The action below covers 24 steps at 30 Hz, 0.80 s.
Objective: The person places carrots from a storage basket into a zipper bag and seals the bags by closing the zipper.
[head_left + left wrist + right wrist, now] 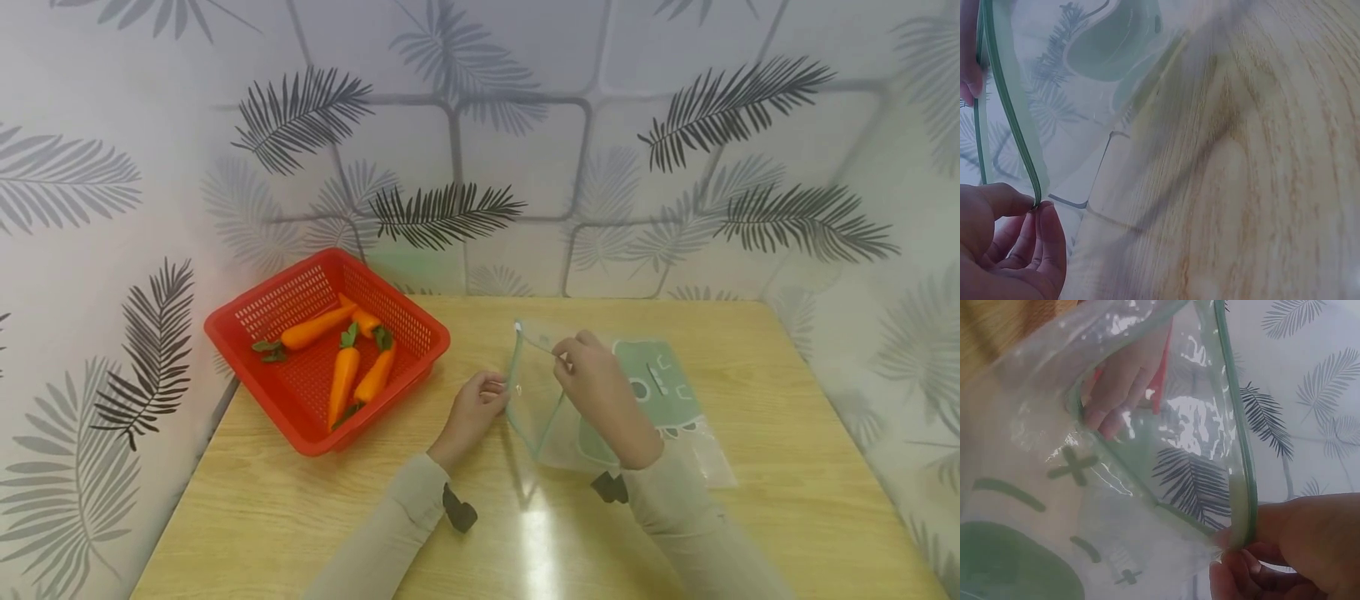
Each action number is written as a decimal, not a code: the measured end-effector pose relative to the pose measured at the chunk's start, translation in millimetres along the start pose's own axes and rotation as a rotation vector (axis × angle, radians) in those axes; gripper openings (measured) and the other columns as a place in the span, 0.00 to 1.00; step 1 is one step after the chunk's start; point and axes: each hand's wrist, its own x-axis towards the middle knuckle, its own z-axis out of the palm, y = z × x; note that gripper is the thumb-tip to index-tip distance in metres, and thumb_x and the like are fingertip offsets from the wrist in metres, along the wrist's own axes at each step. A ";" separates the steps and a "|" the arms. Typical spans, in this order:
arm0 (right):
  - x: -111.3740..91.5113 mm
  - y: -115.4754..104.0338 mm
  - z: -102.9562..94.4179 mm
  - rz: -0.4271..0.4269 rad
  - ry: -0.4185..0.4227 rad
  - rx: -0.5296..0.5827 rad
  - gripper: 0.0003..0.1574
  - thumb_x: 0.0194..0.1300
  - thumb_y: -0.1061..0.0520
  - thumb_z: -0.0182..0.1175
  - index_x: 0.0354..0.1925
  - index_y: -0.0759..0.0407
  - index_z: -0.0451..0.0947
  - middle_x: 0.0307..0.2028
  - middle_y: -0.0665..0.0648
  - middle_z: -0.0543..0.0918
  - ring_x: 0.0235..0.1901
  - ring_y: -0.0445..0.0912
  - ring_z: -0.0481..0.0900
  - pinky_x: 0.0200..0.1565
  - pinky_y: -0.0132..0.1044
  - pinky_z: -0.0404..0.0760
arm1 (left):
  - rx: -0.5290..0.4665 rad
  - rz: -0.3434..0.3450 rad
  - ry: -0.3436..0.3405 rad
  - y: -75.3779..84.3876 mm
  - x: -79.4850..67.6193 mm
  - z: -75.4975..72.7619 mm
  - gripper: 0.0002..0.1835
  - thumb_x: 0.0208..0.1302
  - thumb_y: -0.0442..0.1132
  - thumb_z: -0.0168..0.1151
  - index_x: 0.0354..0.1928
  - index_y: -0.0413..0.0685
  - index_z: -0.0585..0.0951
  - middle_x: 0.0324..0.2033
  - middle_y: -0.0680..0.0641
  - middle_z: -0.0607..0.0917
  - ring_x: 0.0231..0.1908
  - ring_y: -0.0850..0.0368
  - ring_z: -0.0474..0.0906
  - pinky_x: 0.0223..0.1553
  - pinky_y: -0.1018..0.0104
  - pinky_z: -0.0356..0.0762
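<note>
Right hand (602, 390) pinches 1 bag (670, 385), long axis left-right, mouth leftward.

- L hand (1013, 256), btm left: thumb + fingertip pinch end of green strip (1015, 128) on clear bag (1088, 112)
- Bag see-thru, w/ green print (1110, 53) up top
- Bit of R hand (969, 65) at far L edge, by 2nd green strip
- Wood table (1272, 181) fills R side; dk shadow (1191, 167) runs diag. across
- Leaf-pattern wall (967, 140) behind, partly seen thru bag
</note>
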 end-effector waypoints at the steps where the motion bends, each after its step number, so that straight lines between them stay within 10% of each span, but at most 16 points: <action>1: 0.0 -0.1 0.3 0.004 -0.003 0.002 0.08 0.56 0.67 0.58 0.36 0.67 0.80 0.28 0.57 0.75 0.24 0.46 0.76 0.22 0.28 0.74 | -0.009 -0.004 -0.007 4.8 -2.4 -1.1 0.13 0.63 0.36 0.59 0.49 0.42 0.75 0.41 0.45 0.79 0.40 0.53 0.78 0.41 0.64 0.77; 16: 1.5 5.7 4.1 0.005 0.026 0.025 0.08 0.56 0.68 0.57 0.36 0.68 0.80 0.29 0.59 0.77 0.27 0.47 0.77 0.27 0.33 0.78 | -0.040 0.012 -0.011 6.3 -4.5 -2.6 0.14 0.64 0.36 0.59 0.50 0.38 0.76 0.42 0.42 0.79 0.39 0.50 0.79 0.40 0.60 0.79; 24: 2.4 8.4 4.0 0.005 0.042 0.012 0.07 0.57 0.67 0.57 0.35 0.68 0.80 0.29 0.58 0.76 0.25 0.46 0.76 0.25 0.32 0.76 | 0.112 0.055 0.081 18.6 -18.1 -10.1 0.14 0.66 0.38 0.55 0.52 0.44 0.77 0.41 0.48 0.80 0.37 0.56 0.79 0.35 0.66 0.78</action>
